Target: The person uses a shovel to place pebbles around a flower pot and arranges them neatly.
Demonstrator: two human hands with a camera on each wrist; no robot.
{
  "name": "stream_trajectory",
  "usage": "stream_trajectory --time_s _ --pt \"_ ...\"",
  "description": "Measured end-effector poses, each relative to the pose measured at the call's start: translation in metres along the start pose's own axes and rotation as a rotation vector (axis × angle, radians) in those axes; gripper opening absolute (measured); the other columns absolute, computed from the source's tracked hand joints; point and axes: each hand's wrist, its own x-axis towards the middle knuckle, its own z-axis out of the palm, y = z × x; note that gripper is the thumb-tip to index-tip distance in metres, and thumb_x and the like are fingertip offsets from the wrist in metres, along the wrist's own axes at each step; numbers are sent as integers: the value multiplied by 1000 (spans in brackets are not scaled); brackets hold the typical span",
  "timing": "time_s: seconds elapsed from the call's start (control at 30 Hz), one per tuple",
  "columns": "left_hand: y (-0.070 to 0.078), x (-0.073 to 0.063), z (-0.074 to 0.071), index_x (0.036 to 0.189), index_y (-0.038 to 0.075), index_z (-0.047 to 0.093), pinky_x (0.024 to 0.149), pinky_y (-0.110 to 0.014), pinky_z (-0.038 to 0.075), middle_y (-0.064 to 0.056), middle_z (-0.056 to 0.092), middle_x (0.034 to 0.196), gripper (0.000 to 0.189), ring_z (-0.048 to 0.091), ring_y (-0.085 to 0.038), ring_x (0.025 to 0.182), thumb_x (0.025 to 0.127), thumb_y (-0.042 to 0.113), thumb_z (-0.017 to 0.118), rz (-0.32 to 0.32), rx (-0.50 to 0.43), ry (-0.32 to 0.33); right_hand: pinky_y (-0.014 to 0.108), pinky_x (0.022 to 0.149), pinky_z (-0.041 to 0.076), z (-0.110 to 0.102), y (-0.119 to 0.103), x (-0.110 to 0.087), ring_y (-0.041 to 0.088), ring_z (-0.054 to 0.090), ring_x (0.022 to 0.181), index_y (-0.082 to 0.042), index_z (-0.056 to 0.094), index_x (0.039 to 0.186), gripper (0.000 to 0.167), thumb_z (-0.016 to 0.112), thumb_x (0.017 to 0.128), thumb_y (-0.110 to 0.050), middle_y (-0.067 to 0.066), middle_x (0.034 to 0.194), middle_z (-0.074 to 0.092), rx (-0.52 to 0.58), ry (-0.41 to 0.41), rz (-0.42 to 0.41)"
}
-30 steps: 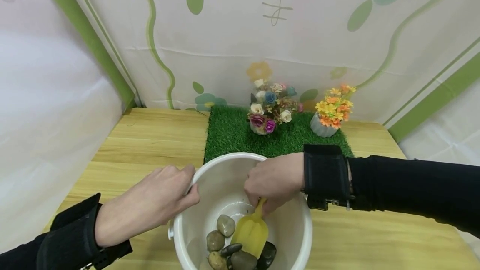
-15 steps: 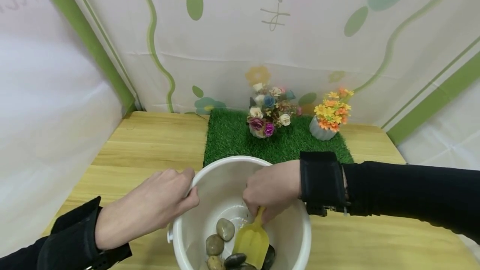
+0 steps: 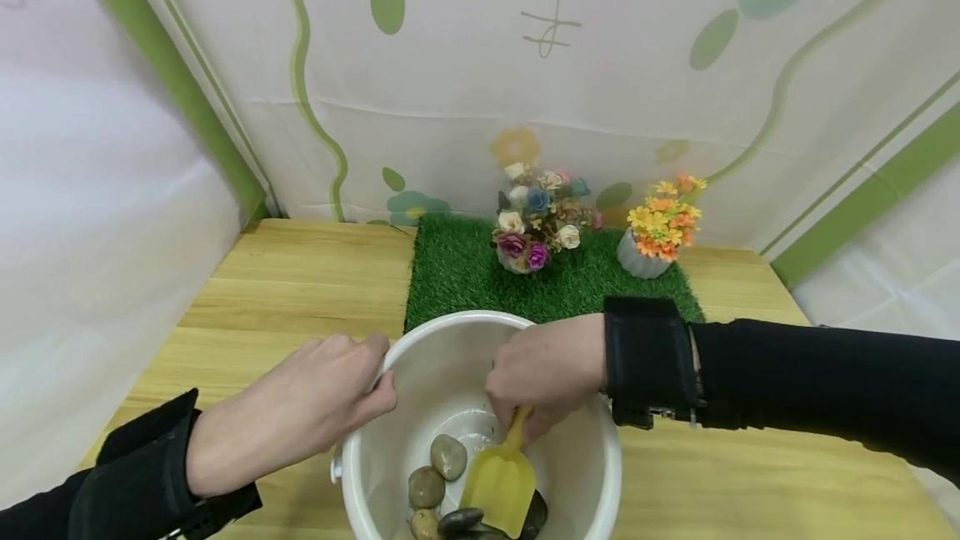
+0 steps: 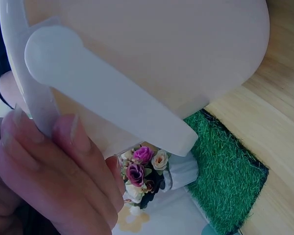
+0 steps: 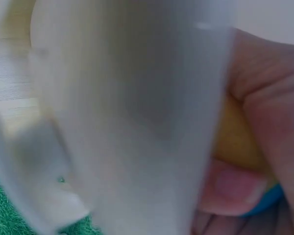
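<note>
A white bucket (image 3: pixel 480 319) stands on the table in the head view, cut off by the lower edge. My left hand (image 3: pixel 303 407) grips its rim on the left, with the fingers over the outer wall, as the left wrist view shows beside the white bucket handle (image 4: pixel 112 93). Inside the bucket my right hand (image 3: pixel 547 373) holds a yellow toy shovel (image 3: pixel 498 482) by its handle, blade pointing down. Several stones lie at the bottom: a pale grey stone (image 3: pixel 448 457), a brown stone (image 3: pixel 426 487) and dark ones, some partly hidden by the blade.
Behind the bucket lies a green artificial-grass mat (image 3: pixel 450 265). On it stand a pot of mixed flowers (image 3: pixel 536 223) and a white pot (image 3: pixel 641 257) of orange and yellow flowers. A patterned curtain (image 3: pixel 450 65) hangs along the back of the wooden table (image 3: pixel 300 273).
Over the second, the shovel blade has slid a little lower among the stones, and the dark stones have shifted down in view. The left hand keeps its grip on the rim.
</note>
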Motion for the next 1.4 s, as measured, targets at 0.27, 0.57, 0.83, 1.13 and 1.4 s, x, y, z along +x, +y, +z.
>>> stream_trajectory --time_s 0.27,0.57,0.83,1.13,1.4 --pt "-1 0 1 83 13 51 37 -19 39 10 45 60 15 46 5 45 97 10 56 -2 -4 0 15 54 35 8 -4 4 -1 45 58 -25 76 79 13 77 90 -32 -19 63 51 0 -26 -20" --pt "-1 2 1 81 13 50 38 -20 39 9 44 59 16 45 5 46 96 10 57 -2 20 13 16 57 35 9 0 4 0 46 61 -24 78 82 9 79 89 -30 -20 66 53 55 -33 -32" --pt "-1 3 2 78 15 50 38 -21 36 10 42 58 19 41 3 44 94 11 59 -2 78 44 15 56 36 10 1 5 -1 47 59 -24 79 86 8 77 90 -31 -20 67 56 87 -25 -40" --pt "-1 2 1 80 15 50 37 -21 36 10 42 58 18 41 3 44 95 11 58 2 70 25 17 57 34 7 1 4 1 44 59 -22 76 82 14 76 92 -31 -19 65 52 117 -26 -61" --pt "-2 1 -1 80 15 49 39 -21 37 10 41 58 18 42 3 46 95 10 58 42 81 46 16 57 37 3 0 1 -1 46 59 -22 79 87 11 76 92 -31 -21 67 55 142 -26 -57"
